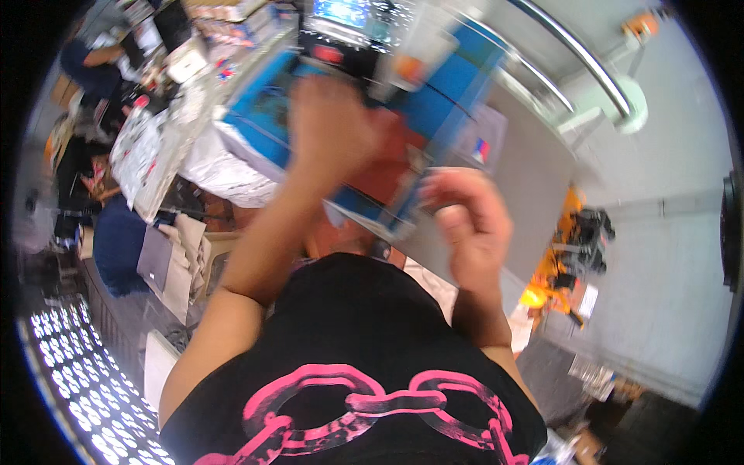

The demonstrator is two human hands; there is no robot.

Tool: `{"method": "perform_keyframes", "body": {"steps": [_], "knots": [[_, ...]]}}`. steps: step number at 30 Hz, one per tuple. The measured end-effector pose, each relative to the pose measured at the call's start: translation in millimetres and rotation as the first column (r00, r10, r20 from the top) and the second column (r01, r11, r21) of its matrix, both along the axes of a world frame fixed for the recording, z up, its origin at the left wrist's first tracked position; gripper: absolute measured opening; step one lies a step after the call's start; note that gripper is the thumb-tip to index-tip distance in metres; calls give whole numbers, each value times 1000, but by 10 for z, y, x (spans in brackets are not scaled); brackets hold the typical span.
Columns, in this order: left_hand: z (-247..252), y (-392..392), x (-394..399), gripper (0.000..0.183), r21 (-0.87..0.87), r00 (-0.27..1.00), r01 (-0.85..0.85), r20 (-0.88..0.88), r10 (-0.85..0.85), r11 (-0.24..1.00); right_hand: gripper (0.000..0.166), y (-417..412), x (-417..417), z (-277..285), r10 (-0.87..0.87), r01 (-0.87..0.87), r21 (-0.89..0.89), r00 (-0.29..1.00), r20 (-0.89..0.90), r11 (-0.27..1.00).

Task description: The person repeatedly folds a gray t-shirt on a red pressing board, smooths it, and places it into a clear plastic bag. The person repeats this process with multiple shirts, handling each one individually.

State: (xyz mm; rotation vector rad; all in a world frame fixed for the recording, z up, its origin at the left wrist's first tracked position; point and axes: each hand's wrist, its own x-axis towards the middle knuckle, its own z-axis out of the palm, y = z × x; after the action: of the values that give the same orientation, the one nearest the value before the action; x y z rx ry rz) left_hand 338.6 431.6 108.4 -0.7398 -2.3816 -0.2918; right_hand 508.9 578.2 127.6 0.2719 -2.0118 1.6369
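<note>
My left hand (pixel 334 122) is blurred and reaches over a blue-surfaced work station, just short of a black machine (pixel 343 55) with a lit screen (pixel 343 11). Its fingers point away from me, and whether they hold anything is hidden by the blur. A reddish-brown flat sheet (pixel 386 165) lies beside that hand on the blue surface (pixel 256 125). To the right, my right hand (pixel 476 226) hovers near the front edge of the station. Its fingers are curled, the thumb stands apart from them, and nothing shows between them.
A grey tabletop (pixel 523 168) carries a pale item (pixel 482 133) with a red-and-blue mark. Curved metal rails (pixel 581 64) stand at the upper right. Leftward is a cluttered bench (pixel 192 110) with plastic bags (pixel 139 151). Other people in dark blue (pixel 119 250) are at the left.
</note>
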Motion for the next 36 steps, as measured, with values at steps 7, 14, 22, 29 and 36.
{"method": "perform_keyframes", "body": {"steps": [7,14,22,29,36], "knots": [[1320,-1724,727,20,804,403,440,220,-888,399,59,-166,-467,-52,-771,786,149,617,-155,600],[711,-2583,431,23,391,444,839,-89,-892,378,107,173,-429,-42,-960,868,422,-187,-209,-261],[-2037,-4016,-430,15,455,299,355,772,-560,817,73,242,-234,-211,-907,882,239,-356,-227,-406],[-2168,-4124,-1459,14,326,381,377,798,-466,867,59,802,-9,-334,-890,896,152,-370,-265,-418],[-1842,-3193,-2827,12,330,558,498,586,-587,802,49,927,-115,-328,-881,881,155,-403,-247,-446]]}}
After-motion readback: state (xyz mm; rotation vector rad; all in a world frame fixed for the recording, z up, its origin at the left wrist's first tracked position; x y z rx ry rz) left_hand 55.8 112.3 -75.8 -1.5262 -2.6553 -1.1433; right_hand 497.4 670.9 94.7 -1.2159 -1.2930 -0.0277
